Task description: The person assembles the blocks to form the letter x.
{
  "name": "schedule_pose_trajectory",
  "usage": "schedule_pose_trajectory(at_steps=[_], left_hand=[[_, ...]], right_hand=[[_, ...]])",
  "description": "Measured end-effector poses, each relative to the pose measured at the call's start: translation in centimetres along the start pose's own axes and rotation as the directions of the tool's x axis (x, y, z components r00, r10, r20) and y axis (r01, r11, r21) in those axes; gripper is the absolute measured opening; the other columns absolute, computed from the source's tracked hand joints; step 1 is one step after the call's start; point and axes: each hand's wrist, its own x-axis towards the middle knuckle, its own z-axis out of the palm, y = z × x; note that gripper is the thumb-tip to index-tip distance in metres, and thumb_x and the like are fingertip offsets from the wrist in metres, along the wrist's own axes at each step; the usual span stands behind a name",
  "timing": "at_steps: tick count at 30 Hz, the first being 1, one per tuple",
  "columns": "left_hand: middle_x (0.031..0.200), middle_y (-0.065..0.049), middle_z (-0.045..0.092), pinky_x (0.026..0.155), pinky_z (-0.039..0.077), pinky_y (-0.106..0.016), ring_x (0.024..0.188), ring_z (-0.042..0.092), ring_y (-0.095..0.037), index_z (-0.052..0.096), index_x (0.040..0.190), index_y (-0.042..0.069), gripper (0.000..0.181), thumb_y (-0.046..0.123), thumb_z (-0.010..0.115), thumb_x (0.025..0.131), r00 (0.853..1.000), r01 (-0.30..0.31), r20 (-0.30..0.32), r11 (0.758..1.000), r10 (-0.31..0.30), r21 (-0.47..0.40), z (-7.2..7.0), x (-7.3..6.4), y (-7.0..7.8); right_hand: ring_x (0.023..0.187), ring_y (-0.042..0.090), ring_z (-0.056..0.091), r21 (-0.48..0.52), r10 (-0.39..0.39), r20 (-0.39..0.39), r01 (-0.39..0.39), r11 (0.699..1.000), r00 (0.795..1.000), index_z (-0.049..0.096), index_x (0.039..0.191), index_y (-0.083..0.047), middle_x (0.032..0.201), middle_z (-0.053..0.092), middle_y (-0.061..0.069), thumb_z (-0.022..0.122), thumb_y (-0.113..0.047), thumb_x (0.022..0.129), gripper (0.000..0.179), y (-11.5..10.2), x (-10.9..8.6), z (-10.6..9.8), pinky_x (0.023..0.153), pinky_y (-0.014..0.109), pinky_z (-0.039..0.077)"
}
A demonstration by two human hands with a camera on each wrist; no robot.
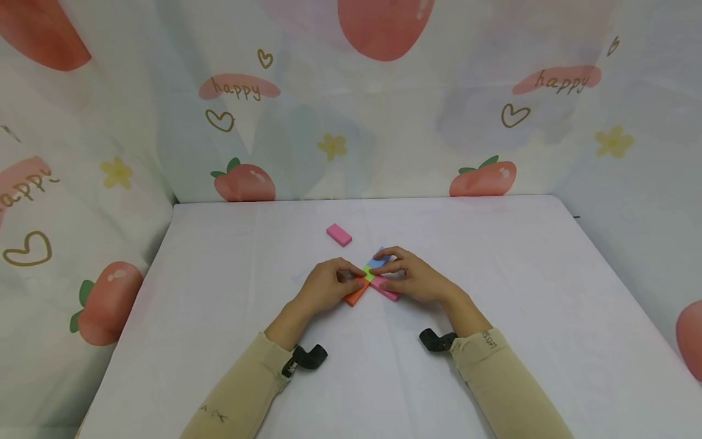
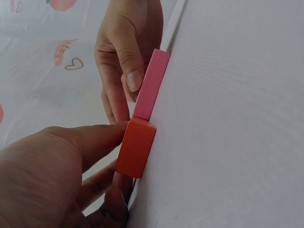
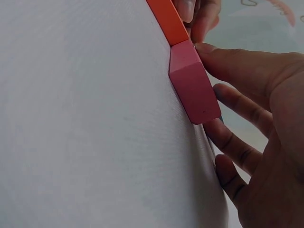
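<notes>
Several coloured blocks meet in an X shape on the white table. A small yellow-green piece (image 1: pixel 368 274) is at the centre, with a blue block (image 1: pixel 375 263) at the far right, partly covered by fingers. My left hand (image 1: pixel 323 284) pinches the orange block (image 2: pixel 137 148) at the near left, its thumb on the block's upper edge. Across from it, my right hand (image 1: pixel 419 278) holds the pink block (image 3: pixel 195 90) between thumb and fingers, while another fingertip reaches the blue one. In the left wrist view, the orange and pink blocks meet end to end at a corner.
A second pink block (image 1: pixel 339 235) lies apart, beyond the hands and slightly left. White cloth covers the table (image 1: pixel 521 274). Behind and at the sides hang printed curtains (image 1: pixel 384 122) that meet the table's edges. A black wrist camera (image 1: pixel 309 357) juts from the left sleeve.
</notes>
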Motion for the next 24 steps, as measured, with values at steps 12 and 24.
schedule_pose_trajectory(at_steps=[12,24], left_hand=[[0.095,0.011,0.068,0.069,0.048,-0.030,0.082,0.060,-0.012,0.080,0.108,0.033,0.015,0.036,0.078,0.093,1.000,-0.010,-0.005,1.000,0.010,-0.012,0.08,0.16,0.01],[0.096,0.010,0.068,0.070,0.048,-0.029,0.084,0.059,-0.012,0.079,0.109,0.032,0.016,0.034,0.078,0.094,1.000,0.000,-0.011,1.000,0.000,0.003,0.07,-0.09,0.00]], right_hand=[[0.144,0.036,0.042,-0.002,0.016,0.000,-0.016,1.000,1.000,0.075,0.127,-0.012,0.145,0.052,0.008,0.079,-0.016,0.092,0.035,0.07,-0.04,-0.08,0.113,0.058,0.037],[0.124,0.024,0.054,0.012,0.040,0.008,-0.040,0.999,0.999,0.076,0.127,-0.017,0.146,0.051,0.001,0.078,-0.019,0.093,0.034,0.11,0.01,0.02,0.099,0.042,0.047]])
